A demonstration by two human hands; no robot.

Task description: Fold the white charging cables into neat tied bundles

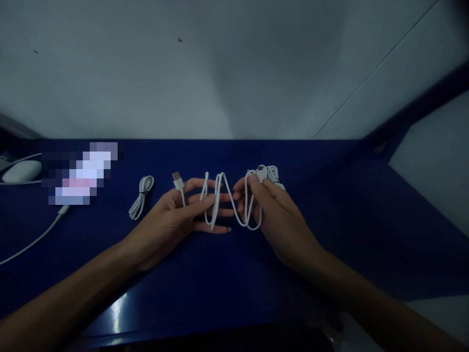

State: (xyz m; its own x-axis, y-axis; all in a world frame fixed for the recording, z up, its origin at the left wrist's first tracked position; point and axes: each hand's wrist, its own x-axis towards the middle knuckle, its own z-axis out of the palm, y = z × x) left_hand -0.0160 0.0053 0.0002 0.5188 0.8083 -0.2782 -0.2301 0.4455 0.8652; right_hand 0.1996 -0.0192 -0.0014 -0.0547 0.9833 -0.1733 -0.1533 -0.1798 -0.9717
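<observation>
Two bare hands work a loose white cable [223, 200] above a dark blue tabletop [205, 274], near the middle of its far edge where it meets a pale wall [220, 68]. The left hand [172, 220] lies palm up with its fingers [208, 200] spread and only partly curled; the cable runs across them, and its USB plug [178, 180] stands up just past the thumb. The right hand [274, 215], seen from the back, has its fingers [244, 188] pinched narrow on the cable's other stretch, which hangs in several slack loops between the two hands. Just behind the right hand, touching or nearly touching its knuckles, sits a small heap of further white cables [270, 173] on the tabletop. A bundled white cable [141, 196], tied at its middle, lies alone toward the left, apart from the left hand. Farther toward the left edge is a blurred-out patch [80, 173], with a white cord [32, 242] trailing from beneath it toward the near left corner, and a white rounded object [22, 171] at the far left edge. Both forearms enter from the near edge.
</observation>
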